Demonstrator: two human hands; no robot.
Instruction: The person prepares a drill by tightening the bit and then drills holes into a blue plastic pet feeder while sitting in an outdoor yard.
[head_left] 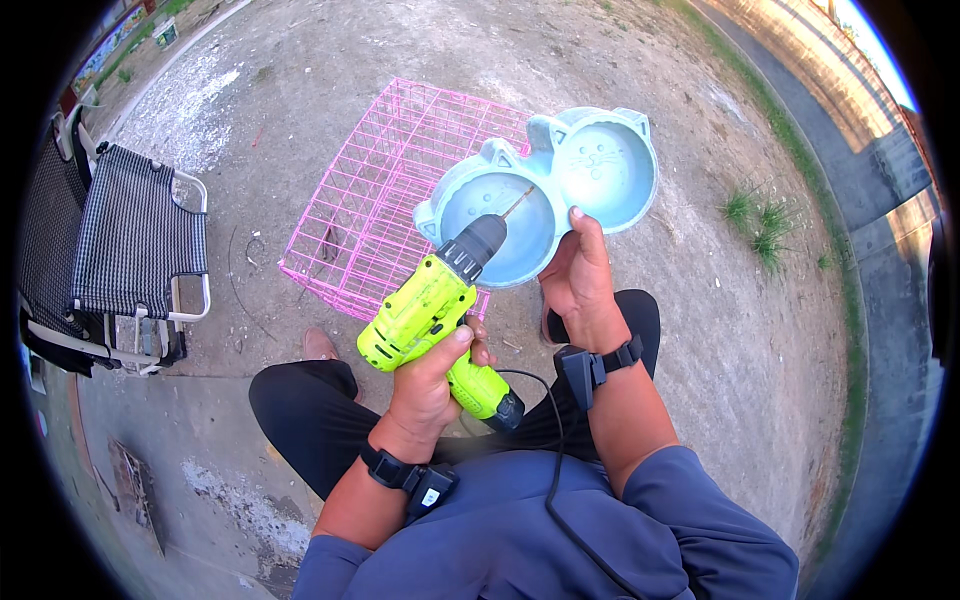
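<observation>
Handling Notes: Power Drill and Twin Pet Bowl

Both hands are occupied. The left hand (425,382) is wrapped around the handle of a lime-green drill (418,315), its thumb across the near side. The right hand (580,265) pinches the near rim of a pale blue twin bowl (546,165) close to the waist between its two recesses. The thumb lies on top; the fingers underneath are mostly hidden.

The twin bowl is held up in front of the person. The slender bit (517,204) points across the left recess; contact between the two cannot be confirmed from this view.

Judged by its look, the twin bowl is moulded plastic: light, fairly stiff, smooth and possibly slippery. Its thin rim may flex or crack under point pressure. Take hold at the waist, where the load balances, and keep fingers clear of the bit. The drill is likely the heavier item, weighted toward its body; grasp it by the handle.

Each wrist carries a black strapped device, one on the left (395,470) and one on the right (597,370). A black cable (553,480) runs down over the shirt. Beyond the knees, a pink wire cage (365,210) rests on the bare ground (300,50). A checked folding chair (140,225) stands at left.
</observation>
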